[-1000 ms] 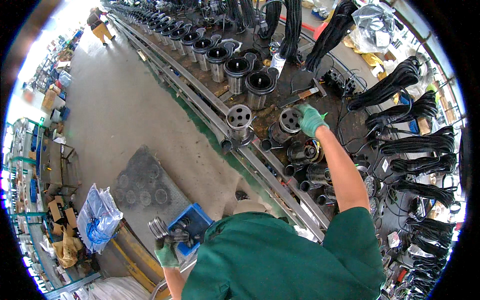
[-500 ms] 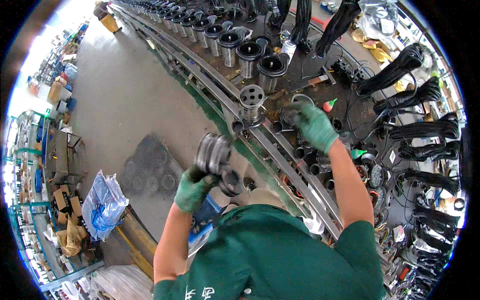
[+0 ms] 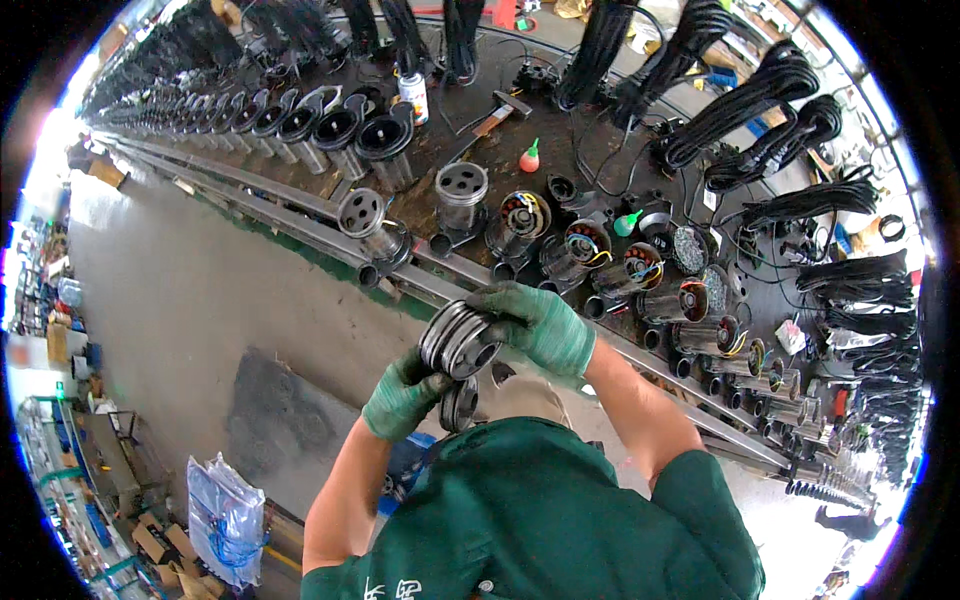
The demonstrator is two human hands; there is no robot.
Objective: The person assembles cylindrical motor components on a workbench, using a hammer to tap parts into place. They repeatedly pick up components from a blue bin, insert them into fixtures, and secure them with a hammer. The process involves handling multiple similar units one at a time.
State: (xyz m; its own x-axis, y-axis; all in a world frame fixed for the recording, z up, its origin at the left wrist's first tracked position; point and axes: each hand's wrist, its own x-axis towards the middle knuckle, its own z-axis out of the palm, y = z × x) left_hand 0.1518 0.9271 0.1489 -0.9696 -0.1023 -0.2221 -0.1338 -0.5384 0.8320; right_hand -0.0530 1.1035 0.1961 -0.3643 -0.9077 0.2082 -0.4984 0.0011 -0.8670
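Note:
Both my hands wear green gloves and meet in front of my chest. My left hand grips a round grey metal motor end cap from below, and a second similar ring hangs just under it. My right hand closes over the top right of the same cap. Beyond my hands a metal rail edges the dark workbench. On the bench stand silver motor housings and motor cores with coloured windings.
A long row of black-topped motor housings runs to the far left. Bundles of black cable lie along the bench's far side. A hammer and small green-and-red bottles lie there. A plastic bag sits on the concrete floor.
My left hand rose from a blue bin near the floor with the metal cap. My right hand left the bench and came back onto the cap.

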